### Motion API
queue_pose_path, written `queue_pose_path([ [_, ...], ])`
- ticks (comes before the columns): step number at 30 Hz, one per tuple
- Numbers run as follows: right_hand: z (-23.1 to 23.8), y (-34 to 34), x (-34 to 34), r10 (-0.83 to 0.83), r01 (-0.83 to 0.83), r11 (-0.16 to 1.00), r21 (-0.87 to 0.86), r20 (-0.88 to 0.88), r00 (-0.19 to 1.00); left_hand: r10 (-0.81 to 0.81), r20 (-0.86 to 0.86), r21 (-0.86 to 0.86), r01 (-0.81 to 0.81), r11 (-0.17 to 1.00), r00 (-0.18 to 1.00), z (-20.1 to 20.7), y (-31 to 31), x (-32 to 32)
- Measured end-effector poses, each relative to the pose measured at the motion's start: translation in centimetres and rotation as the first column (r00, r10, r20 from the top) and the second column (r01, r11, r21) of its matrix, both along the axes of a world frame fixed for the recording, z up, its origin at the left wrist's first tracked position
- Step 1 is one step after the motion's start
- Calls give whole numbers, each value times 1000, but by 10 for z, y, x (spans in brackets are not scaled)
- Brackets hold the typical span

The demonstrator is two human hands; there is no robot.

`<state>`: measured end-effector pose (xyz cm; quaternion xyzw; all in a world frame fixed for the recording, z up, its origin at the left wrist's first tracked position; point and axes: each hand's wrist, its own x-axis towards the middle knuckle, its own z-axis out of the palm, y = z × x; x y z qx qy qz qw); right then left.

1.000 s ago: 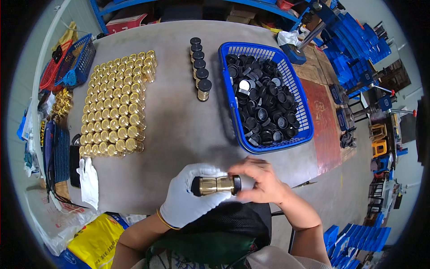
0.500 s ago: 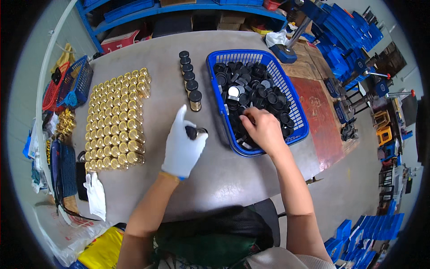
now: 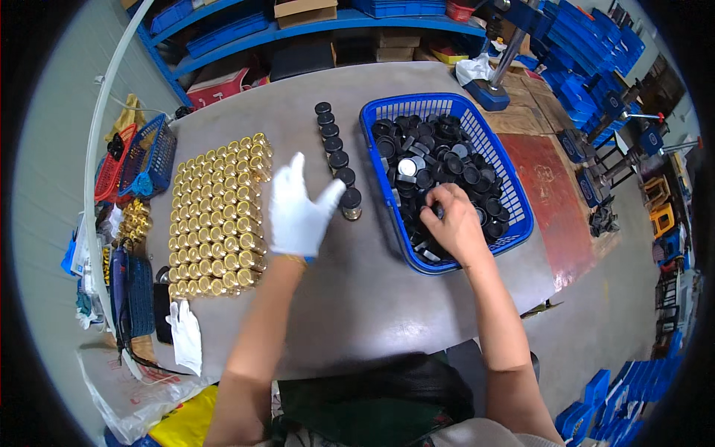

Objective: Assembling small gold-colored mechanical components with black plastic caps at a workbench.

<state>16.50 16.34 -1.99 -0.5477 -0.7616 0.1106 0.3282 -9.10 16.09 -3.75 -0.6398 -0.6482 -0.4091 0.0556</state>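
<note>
My left hand [image 3: 298, 212], in a white glove, is open with fingers spread, above the grey table between two groups of pieces. To its left stands a tight block of small gold-coloured cylinders [image 3: 216, 223]. To its right runs a row of black-capped cylinders [image 3: 339, 160], the nearest one [image 3: 351, 203] close to my thumb. My bare right hand [image 3: 456, 223] reaches into a blue plastic basket [image 3: 395, 223] heaped with loose black caps [image 3: 447, 153]. Its thumb and fingers are pinched around a black cap [image 3: 437, 209], mostly hidden by the fingers.
A white glove [image 3: 185, 337] lies at the table's left edge. Red [image 3: 112, 167] and blue [image 3: 153, 160] baskets stand at the far left. A blue shelf [image 3: 298, 31] spans the back. A metal press stand [image 3: 488, 93] is beyond the blue basket, beside a red board [image 3: 536, 201].
My left hand has let go of a black-capped cylinder, which now stands at the near end of the row. That hand opened and moved toward the gold block; the right stays in the basket.
</note>
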Motion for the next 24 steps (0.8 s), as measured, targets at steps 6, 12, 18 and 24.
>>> queue_pose_path([
  [6, 2, 3, -11, -55, 46, 997, -64, -136, 989, 280, -599, -293, -530, 796, 751, 23, 40, -101],
  [12, 11, -1, -9, -43, 38, 999, -37, -128, 991, 46, -675, -320, -347, 882, 737, 4, 34, -110],
  [18, 13, -22, -13, 114, -170, 983, -63, -517, 848, -42, -433, -366, -133, 921, 900, 34, -2, -83],
  [24, 41, -95, -31, 280, -452, 769, -452, -397, 874, 174, 969, -246, 665, 705, 174, 76, -104, 3],
])
